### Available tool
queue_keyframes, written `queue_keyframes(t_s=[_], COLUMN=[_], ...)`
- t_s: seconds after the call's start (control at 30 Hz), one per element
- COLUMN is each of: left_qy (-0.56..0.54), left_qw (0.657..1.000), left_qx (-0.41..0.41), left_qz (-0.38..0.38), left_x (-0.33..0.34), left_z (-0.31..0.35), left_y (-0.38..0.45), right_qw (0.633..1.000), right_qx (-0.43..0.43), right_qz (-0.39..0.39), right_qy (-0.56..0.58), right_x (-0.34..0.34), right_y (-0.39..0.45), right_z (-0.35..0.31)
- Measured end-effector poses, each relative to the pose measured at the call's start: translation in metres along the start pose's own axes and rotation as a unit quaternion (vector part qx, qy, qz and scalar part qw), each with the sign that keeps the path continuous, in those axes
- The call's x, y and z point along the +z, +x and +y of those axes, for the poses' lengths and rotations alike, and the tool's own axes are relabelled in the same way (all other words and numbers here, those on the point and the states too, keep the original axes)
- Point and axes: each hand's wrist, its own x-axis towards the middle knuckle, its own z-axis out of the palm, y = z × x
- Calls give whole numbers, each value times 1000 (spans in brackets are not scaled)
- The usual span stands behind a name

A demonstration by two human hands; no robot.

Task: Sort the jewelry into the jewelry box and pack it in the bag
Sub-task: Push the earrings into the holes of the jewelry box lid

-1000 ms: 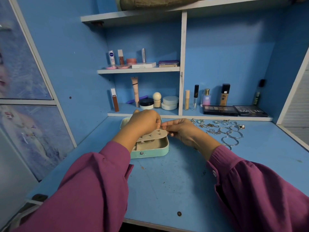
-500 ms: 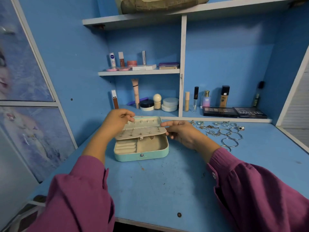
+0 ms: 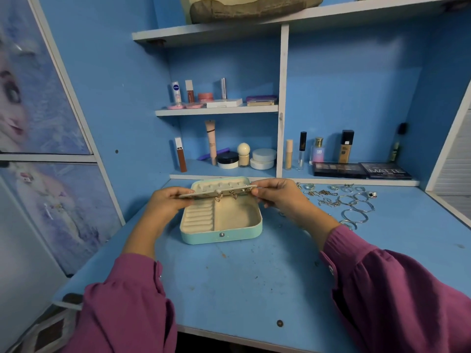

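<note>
In the head view, the box (image 3: pixel 221 225) sat open on the desk (image 3: pixel 254 289), its lid (image 3: pixel 219 183) leaning back toward the shelves. Both hands held a flat panel (image 3: pixel 204 194) level above the back half of the box, just in front of the lid. The left hand (image 3: pixel 167 203) pinched the panel's left end, fingers curled round the edge; the right hand (image 3: pixel 276 196) pinched its right end the same way. The panel's long axis ran left to right, in line with the long side of the box, so the hands were at opposite ends of the box and about equally near it. Small gold earrings (image 3: pixel 218 198) hung from the panel's near edge over the box's open tray. Inside the box, ring rolls (image 3: pixel 198 217) filled the left part and a plain well (image 3: pixel 235 215) the right part; I saw nothing in either. The rest of the jewelry (image 3: pixel 354 203), rings, chains and bangles, lay loose on the desk to the right of the box, beyond the right hand, so that hand was the nearer one for the next pick. A brownish bag (image 3: pixel 252 7) seemed to lie on the top shelf, high above the box, though too little showed to be sure. The panel probably had to settle back inside the box first
</note>
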Motion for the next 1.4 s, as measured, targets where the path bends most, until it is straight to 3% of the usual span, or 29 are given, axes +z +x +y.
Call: queue_keyframes(t_s=[0.53,0.77,0.9,1.1,1.27,1.4], left_qy=[-108,-50,-45,-51,-50,-53], left_qw=[993,997,996,997,997,997], left_qx=[22,34,39,33,24,10], left_qz=[37,54,59,55,57,56], left_x=[12,16,19,18,18,19], left_z=[-12,-15,-13,-13,-15,-13], left_y=[3,7,8,10,14,17], right_qw=[965,908,869,805,823,897], right_qx=[29,81,128,141,126,55], right_qz=[-6,-54,-107,-127,-123,-35], right_qy=[-261,-408,-466,-562,-541,-437], right_x=[-56,-70,-70,-62,-59,-49], right_y=[-22,-29,-35,-33,-34,-28], right_z=[-15,-34,-45,-47,-46,-38])
